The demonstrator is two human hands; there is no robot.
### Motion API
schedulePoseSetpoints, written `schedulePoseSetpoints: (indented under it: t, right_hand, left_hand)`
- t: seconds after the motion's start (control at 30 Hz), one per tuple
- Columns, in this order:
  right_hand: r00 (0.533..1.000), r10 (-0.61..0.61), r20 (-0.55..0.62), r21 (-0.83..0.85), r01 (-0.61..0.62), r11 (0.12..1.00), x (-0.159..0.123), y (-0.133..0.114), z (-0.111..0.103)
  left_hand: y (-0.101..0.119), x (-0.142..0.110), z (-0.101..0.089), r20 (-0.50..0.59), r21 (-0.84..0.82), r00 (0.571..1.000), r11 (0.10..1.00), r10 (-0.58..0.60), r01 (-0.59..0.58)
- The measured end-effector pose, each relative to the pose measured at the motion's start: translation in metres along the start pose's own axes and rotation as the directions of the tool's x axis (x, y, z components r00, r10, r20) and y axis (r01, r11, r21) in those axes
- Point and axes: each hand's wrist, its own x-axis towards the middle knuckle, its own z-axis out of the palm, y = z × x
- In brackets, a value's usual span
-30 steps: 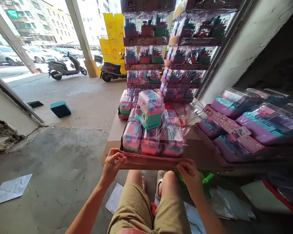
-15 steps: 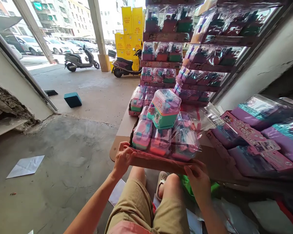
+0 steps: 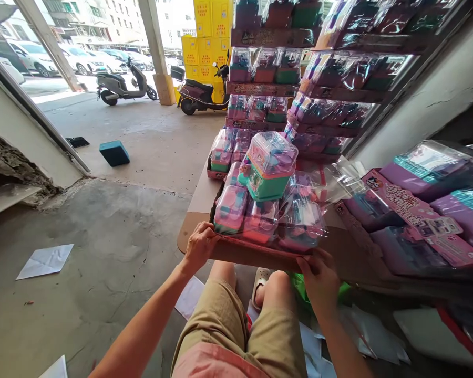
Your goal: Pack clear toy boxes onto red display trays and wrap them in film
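I hold a shrink-wrapped toy pack (image 3: 268,223) with a red cardboard base by its near edge, just above my knees. My left hand (image 3: 199,247) grips the base's left corner, fingers curled over it. My right hand (image 3: 319,278) grips the right end from below. The pack holds three small pink and red toy cases side by side. Behind it, a teal and pink toy machine (image 3: 268,167) with a clear dome sits higher. The pack lies over a brown cardboard sheet (image 3: 197,199).
Tall stacks of similar wrapped packs (image 3: 260,79) rise behind. Purple boxed toys (image 3: 418,210) pile at the right. White papers (image 3: 45,261) lie on the concrete floor. A teal box (image 3: 114,153), two scooters (image 3: 120,86) and yellow crates (image 3: 205,47) stand farther off.
The view swung left and then tilted slightly, so the stacks sit more to the right. Both hands keep their grip on the pack's base, which shifted only a little.
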Motion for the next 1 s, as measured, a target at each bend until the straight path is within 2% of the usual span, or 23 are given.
schedulePoseSetpoints:
  t: [0.17, 0.33, 0.6, 0.83, 1.0]
  right_hand:
    - [0.997, -0.069, -0.019, -0.025, 0.069, 0.997, -0.002, 0.003, 0.001]
    - [0.994, -0.100, -0.039, -0.057, 0.098, 0.994, -0.004, 0.000, 0.004]
    - [0.992, -0.123, -0.030, -0.091, 0.120, 0.989, -0.005, -0.001, 0.005]
    - [0.984, -0.163, -0.070, -0.169, 0.149, 0.974, -0.007, 0.000, 0.010]
    - [0.989, -0.125, -0.074, -0.253, 0.102, 0.962, -0.009, -0.007, 0.012]
  left_hand:
    - [-0.004, 0.004, -0.008, 0.066, -0.039, 0.996, 0.998, 0.055, -0.053]
    - [-0.005, 0.006, -0.008, 0.086, -0.052, 0.993, 0.995, 0.087, -0.082]
    - [-0.007, 0.007, -0.006, 0.058, -0.030, 0.989, 0.991, 0.134, -0.133]
    - [-0.006, 0.004, 0.001, -0.002, 0.042, 0.983, 0.982, 0.184, -0.183]
    - [-0.007, 0.004, 0.000, 0.021, 0.052, 0.982, 0.981, 0.186, -0.186]
